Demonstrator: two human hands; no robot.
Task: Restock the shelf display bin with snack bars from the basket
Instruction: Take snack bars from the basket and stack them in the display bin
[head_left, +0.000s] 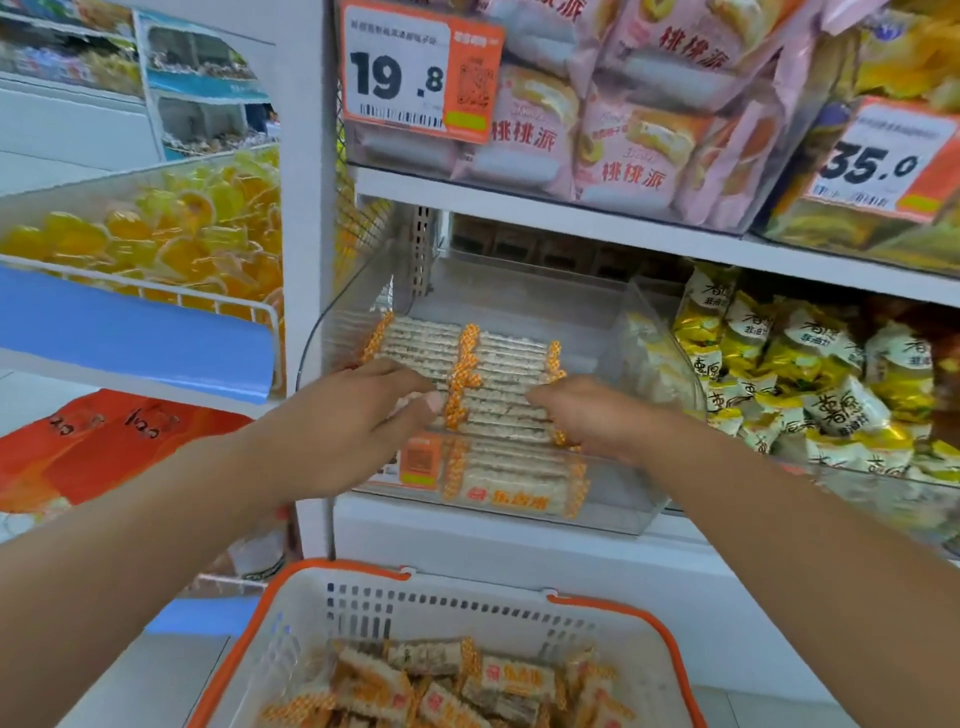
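Observation:
A clear plastic display bin (613, 499) sits on the middle shelf, holding rows of snack bars (498, 358) in white wrappers with orange checked ends. My left hand (343, 421) lies on the left row, fingers stretched toward the orange seam in the middle. On the right row rests my right hand (592, 415), fingers pointing left over the bars. Whether either hand pinches a bar is hidden by the fingers. Below, a white basket with an orange rim (291, 618) holds several loose bars (441, 686).
Pink pie packs (623, 130) fill the shelf above, behind a 19.8 price tag (415, 73). Yellow snack packs (810, 374) lie in the neighbouring bin on the right. On the left stand a bin of yellow candies (156, 234) and an orange bag (104, 441).

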